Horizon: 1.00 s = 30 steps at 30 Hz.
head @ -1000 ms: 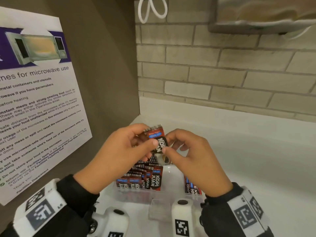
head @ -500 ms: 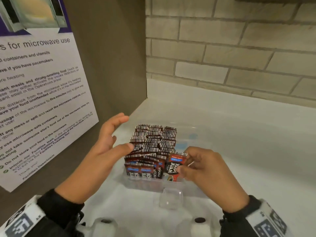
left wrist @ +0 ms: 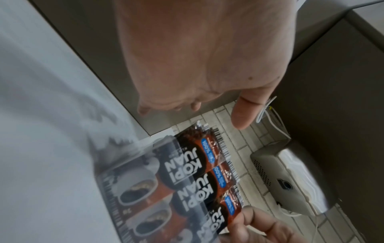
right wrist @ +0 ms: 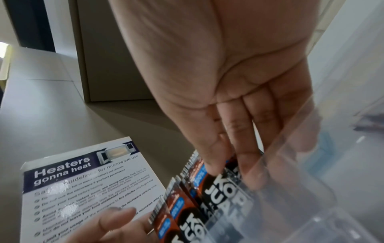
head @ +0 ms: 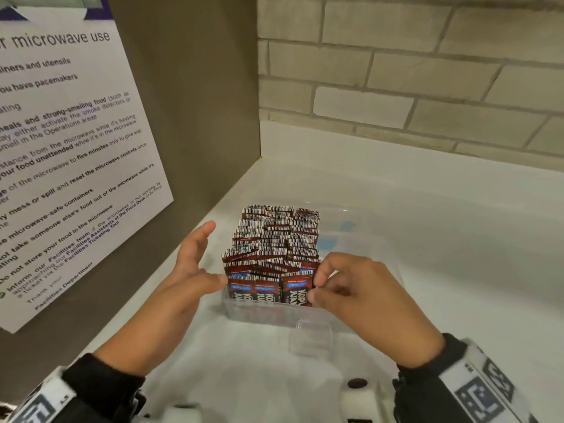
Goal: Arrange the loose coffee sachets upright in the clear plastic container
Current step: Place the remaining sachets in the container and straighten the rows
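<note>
Where wall (head: 189, 117) meets counter (head: 427, 239), poster (head: 61, 148).

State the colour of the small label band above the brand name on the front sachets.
Blue with white print, on the front sachets; it shows best in the left wrist view.

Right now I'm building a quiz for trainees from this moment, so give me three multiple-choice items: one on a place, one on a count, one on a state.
1. Where do the sachets stand in the clear container?
A. left part
B. right part
C. outside it

2. How many sachet fronts face the camera in the nearest row?
A. one
B. three
C. six

3. How is the left hand?
A. gripping a sachet
B. fist closed
C. fingers spread, holding nothing

Answers: 1 A, the right part shows bare plastic. 2 B, three labels sit side by side. 3 C, only the right hand pinches the front sachet.
</note>
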Each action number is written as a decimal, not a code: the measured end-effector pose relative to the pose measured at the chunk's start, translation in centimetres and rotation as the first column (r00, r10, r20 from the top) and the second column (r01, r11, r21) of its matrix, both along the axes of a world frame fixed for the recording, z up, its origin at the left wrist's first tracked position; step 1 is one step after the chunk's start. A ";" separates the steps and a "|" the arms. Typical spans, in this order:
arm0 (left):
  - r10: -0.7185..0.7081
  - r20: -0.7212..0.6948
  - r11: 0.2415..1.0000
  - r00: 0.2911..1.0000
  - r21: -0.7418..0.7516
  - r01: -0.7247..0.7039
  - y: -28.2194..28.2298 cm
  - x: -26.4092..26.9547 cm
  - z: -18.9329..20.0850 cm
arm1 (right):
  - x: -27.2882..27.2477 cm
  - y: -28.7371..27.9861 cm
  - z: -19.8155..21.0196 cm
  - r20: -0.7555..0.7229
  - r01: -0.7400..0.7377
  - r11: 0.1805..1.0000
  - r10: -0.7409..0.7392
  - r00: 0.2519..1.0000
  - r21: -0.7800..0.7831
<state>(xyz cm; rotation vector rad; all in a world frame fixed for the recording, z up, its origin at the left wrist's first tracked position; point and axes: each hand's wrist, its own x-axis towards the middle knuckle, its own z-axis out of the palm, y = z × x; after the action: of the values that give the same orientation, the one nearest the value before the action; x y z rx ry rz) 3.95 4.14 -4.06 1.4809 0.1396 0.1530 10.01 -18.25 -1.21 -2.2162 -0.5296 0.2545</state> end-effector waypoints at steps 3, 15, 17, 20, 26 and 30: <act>-0.001 -0.009 1.000 1.000 -0.020 0.001 -0.1 0.1 -0.3 | -0.1 0.2 -0.3 0.054 -0.017 0.998 0.020 0.998 -0.057; 0.137 0.421 0.985 0.897 0.037 -0.168 -0.4 1.1 3.8 | 3.5 -6.9 4.4 0.200 0.273 0.958 -0.286 0.937 0.092; 0.027 0.417 0.999 0.908 -0.035 -0.013 -2.5 1.2 5.6 | 3.6 -7.4 4.1 0.141 0.309 0.938 -0.331 0.933 0.157; -0.193 0.269 0.968 0.944 -0.106 0.228 -6.2 1.6 6.7 | 3.4 -7.3 2.4 0.019 0.336 0.923 -0.345 0.938 0.185; -0.443 -0.177 0.895 0.879 -0.140 0.423 -12.7 3.2 5.8 | 2.7 -7.5 -0.3 -0.188 0.441 0.847 -0.400 0.897 0.298; -0.408 -0.326 0.912 0.853 -0.101 0.397 -15.6 4.6 4.9 | 2.3 -8.1 -1.1 -0.262 0.445 0.844 -0.376 0.889 0.300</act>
<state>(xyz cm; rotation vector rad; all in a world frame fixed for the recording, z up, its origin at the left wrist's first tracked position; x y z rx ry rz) 8.59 -11.46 0.81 1.4642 0.1057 -0.4499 12.33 -26.34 -2.33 -1.8676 0.0233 0.1306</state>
